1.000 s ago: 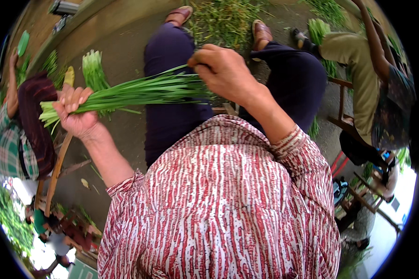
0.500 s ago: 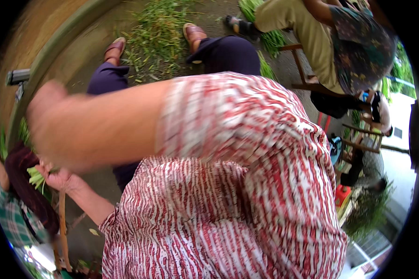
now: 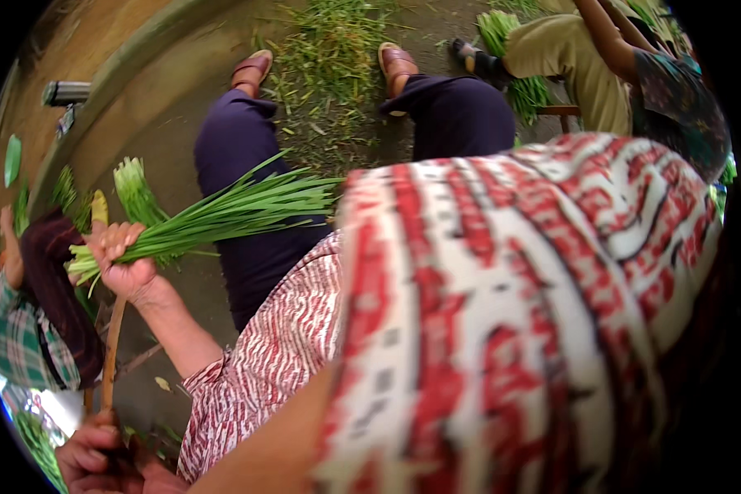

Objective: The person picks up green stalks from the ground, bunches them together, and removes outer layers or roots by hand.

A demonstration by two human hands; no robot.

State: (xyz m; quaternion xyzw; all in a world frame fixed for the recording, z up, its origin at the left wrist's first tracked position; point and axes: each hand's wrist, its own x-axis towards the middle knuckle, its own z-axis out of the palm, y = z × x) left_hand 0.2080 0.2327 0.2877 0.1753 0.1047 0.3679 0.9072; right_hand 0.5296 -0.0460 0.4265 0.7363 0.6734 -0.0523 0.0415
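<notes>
We keep our left hand [image 3: 125, 262] clenched low on the bundle of green stalks [image 3: 222, 212], which lies across our lap, tips pointing right; our right hand is hidden behind the patterned sleeve [image 3: 519, 313], so its grip we cannot tell; gripping near the cut ends keeps the stalks aligned.

1. Loose green leaf trimmings [image 3: 331, 58] scattered on the bare earth ground [image 3: 165, 123], between two brown sandals [image 3: 252, 66].
2. Second bundle of green stalks [image 3: 136, 193] standing at left, near a curved concrete kerb [image 3: 115, 78].
3. Person in olive trousers [image 3: 564, 53] seated upper right; green stalks [image 3: 502, 41] beside them.
4. Person in checked shirt [image 3: 12, 346] at left edge.
</notes>
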